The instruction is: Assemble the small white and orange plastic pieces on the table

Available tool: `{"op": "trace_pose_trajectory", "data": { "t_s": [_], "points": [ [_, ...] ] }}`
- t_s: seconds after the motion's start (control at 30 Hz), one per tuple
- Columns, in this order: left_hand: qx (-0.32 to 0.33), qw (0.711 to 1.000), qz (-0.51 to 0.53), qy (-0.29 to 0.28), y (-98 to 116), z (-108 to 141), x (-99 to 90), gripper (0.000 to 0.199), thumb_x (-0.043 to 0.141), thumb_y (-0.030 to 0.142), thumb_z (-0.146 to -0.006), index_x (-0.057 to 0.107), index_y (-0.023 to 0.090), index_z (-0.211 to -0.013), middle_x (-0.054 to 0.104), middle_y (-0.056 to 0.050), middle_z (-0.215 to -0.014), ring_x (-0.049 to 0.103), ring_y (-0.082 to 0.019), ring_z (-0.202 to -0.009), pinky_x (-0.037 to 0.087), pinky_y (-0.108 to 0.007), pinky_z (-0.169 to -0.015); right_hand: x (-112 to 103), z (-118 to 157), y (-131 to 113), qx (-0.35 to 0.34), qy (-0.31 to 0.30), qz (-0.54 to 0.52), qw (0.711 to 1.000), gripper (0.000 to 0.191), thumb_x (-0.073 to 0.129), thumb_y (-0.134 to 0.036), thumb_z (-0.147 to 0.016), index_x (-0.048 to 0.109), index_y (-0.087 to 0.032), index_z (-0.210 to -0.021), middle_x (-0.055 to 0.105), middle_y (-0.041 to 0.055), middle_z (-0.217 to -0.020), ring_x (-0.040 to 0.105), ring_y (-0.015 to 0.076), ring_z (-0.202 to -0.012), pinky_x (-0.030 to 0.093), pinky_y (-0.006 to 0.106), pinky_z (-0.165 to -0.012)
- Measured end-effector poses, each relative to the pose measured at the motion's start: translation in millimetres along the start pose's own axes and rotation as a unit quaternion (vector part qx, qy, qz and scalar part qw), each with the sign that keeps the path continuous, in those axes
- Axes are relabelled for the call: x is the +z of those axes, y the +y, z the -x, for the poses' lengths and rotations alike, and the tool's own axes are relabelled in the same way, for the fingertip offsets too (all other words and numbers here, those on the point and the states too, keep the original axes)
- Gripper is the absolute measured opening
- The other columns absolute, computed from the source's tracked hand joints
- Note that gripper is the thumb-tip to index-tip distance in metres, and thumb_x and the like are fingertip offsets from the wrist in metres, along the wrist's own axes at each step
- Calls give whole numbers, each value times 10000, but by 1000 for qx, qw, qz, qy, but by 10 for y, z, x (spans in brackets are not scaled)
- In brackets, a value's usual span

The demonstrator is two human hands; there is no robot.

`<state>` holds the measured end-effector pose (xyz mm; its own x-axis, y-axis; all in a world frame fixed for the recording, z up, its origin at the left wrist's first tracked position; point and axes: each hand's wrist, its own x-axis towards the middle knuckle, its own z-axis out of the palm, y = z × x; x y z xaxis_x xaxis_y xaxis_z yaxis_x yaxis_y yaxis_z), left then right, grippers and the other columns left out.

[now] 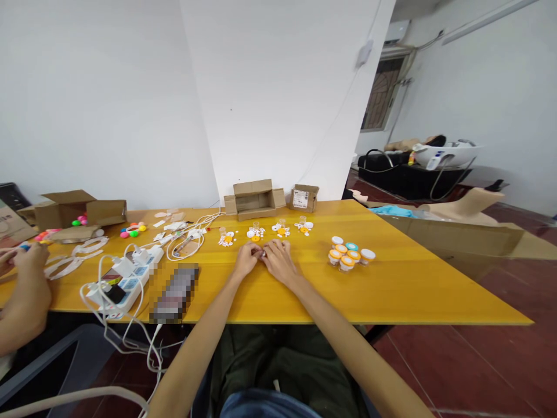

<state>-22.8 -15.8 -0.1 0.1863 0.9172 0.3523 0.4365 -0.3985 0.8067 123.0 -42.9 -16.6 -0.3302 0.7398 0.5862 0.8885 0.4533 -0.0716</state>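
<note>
Close together on the yellow wooden table, my left hand and my right hand have their fingers closed and meeting at the tips. Whatever is between the fingertips is too small to make out. Just beyond them lie little groups of loose parts: white pieces, an orange lid, a white disc and small clear cups. To the right of my right hand stands a cluster of small clear jars with orange, white and teal lids.
An open cardboard box and a smaller box stand by the wall. On the left are a phone, a power strip with tangled white cables, and a co-worker's hand near colourful balls.
</note>
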Motion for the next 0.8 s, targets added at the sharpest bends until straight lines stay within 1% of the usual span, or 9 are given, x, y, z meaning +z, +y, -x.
{"op": "trace_pose_trajectory", "data": {
  "t_s": [0.13,0.23,0.4,0.6,0.7,0.8],
  "points": [
    [-8,1000,-11,-5,16,1,6,140,647,94,-744,706,181,-650,690,-6,-749,634,-149,-723,526,-283,-766,53,12,34,-8,12,-1,1000,97,621,-182,-923,688,-197,-991,685,112,-1085,523,281,-1060,354,422,-906],
    [-9,1000,-12,-1,8,-5,14,146,649,68,-728,719,182,-672,699,-3,-748,642,-148,-716,536,-289,-776,98,22,64,-16,22,-3,1000,111,595,-189,-935,690,-209,-989,680,109,-1065,517,283,-1050,351,430,-909],
    [-24,999,-30,9,-11,-13,22,247,566,0,-733,735,179,-722,732,-19,-802,662,-148,-745,547,-297,-808,149,34,93,-13,29,-7,999,146,554,-176,-946,693,-215,-966,674,110,-1072,512,280,-1046,341,436,-915],
    [27,994,-109,-8,30,48,23,245,560,13,-740,732,186,-770,731,-35,-856,655,-169,-804,540,-307,-826,166,41,106,-16,48,-15,999,155,538,-157,-940,681,-217,-945,673,104,-1050,506,276,-1041,336,430,-915],
    [50,989,-138,-9,40,70,24,228,562,25,-751,710,196,-774,715,-37,-845,644,-185,-846,529,-318,-854,168,39,112,-16,43,-22,999,160,539,-144,-929,679,-219,-942,672,103,-1053,501,276,-1046,331,433,-920],
    [56,987,-153,-6,30,73,22,204,570,33,-753,679,205,-755,696,-31,-830,634,-196,-884,516,-329,-884,167,36,114,-15,39,-29,999,177,531,-128,-921,680,-220,-949,670,103,-1059,497,277,-1047,326,435,-923]
  ]
}}
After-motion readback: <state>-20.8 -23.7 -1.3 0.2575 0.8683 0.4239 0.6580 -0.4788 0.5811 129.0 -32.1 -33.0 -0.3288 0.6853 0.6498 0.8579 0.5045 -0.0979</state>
